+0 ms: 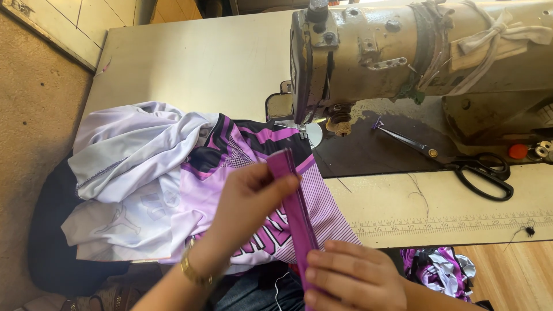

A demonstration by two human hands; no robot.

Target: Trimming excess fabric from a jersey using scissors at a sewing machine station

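My left hand [247,198] pinches the upper part of a narrow folded purple fabric strip [296,216], thumb and fingers closed on it. My right hand [351,279] grips the same strip lower down, near the bottom edge. The strip runs from just below the sewing machine's presser foot [302,131] toward me, held over a purple, black and white printed garment [242,155]. A gold bracelet sits on my left wrist [193,270].
An old beige sewing machine [403,52] fills the upper right. Black scissors [466,167] lie on its bed at the right. White fabric [127,161] is heaped at the left. A printed ruler strip [449,224] lines the table's front edge. More purple cloth [438,270] lies below.
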